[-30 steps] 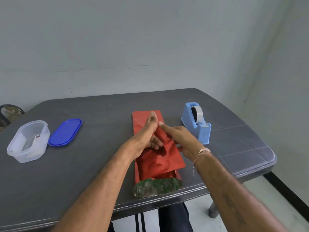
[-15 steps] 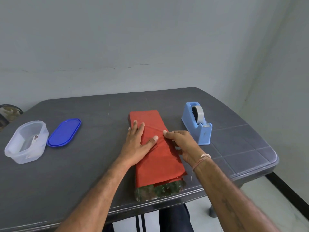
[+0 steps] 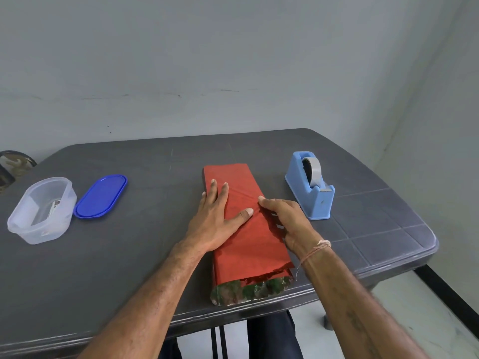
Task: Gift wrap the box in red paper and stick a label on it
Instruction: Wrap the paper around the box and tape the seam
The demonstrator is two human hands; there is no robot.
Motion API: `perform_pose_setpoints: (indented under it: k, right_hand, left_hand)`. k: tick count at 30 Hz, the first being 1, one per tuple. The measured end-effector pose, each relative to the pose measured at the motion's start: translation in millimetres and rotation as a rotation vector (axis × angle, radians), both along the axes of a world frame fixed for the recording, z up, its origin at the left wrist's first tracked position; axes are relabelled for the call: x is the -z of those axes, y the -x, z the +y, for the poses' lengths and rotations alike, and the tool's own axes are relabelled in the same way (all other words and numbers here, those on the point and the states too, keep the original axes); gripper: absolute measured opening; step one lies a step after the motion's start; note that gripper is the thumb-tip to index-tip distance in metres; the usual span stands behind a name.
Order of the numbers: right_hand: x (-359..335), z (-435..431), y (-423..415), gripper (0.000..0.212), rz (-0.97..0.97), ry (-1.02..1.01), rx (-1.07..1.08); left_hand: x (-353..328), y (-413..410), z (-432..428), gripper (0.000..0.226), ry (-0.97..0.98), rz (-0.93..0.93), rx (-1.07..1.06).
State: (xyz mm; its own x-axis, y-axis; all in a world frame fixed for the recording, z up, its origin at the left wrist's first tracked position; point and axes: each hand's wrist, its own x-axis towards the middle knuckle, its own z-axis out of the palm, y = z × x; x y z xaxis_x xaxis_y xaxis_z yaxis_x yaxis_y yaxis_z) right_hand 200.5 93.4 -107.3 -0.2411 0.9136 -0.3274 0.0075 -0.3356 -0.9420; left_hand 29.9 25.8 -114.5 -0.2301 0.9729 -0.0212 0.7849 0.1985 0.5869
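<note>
On the bench (image 3: 129, 268), near its front edge, the box (image 3: 248, 291) lies in red paper (image 3: 248, 247), its near end bare. The left hand (image 3: 215, 224) presses the overlap, fingers straight and spread. The right hand (image 3: 287, 224) curls at the right side, seemingly pinching the flap, and the seam next needs tape from the dispenser (image 3: 309, 187).

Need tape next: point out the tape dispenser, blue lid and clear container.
tape dispenser (image 3: 320, 204), head view, near end face.
blue lid (image 3: 101, 196), head view, middle of top.
clear container (image 3: 44, 229), head view, near wall.

Soft even light, sharp, wide-angle edge warp
</note>
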Motion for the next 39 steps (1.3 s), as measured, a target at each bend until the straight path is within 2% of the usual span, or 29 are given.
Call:
perform_pose_setpoints:
  k: [5,12,17,20,26,30,33,36,39]
  right_hand:
    - [5.6,-2.1,-1.0,0.022,0.038,0.042,0.015]
    - [5.0,-1.8,1.2,0.034,0.037,0.115,0.055]
    - [-3.1,-6.5,0.0,0.027,0.025,0.113,0.017]
    - [-11.1,-7.0,4.4,0.02,0.006,-0.003,-0.028]
    - [-40.0,-11.9,43.5,0.032,-0.203,-0.336,-0.101]
    - [-49.9,-22.5,68.0,0.033,-0.237,-0.387,-0.112]
    - [-56.3,-29.3,80.2,0.04,-0.333,-0.442,-0.13]
    - [-60.2,-37.4,93.9,0.033,-0.43,-0.496,-0.16]
    - [-60.2,-44.2,110.0,0.027,-0.509,-0.555,-0.188]
  left_hand:
    - [5.1,3.2,2.5,0.104,-0.026,-0.053,-0.004]
    - [6.0,4.7,2.9,0.104,-0.055,-0.075,-0.005]
    - [5.7,5.0,1.4,0.104,-0.091,-0.107,-0.006]
    - [7.3,11.3,-1.5,0.104,-0.137,-0.208,0.002]
    - [17.0,30.6,-27.5,0.098,-0.281,-0.559,-0.049]
    - [24.5,42.3,-38.8,0.102,-0.263,-0.515,-0.123]
    - [24.3,50.8,-45.3,0.101,-0.24,-0.616,-0.147]
    - [24.0,59.1,-50.7,0.088,-0.293,-0.799,-0.116]
    - [27.6,71.6,-55.2,0.07,-0.363,-0.897,-0.037]
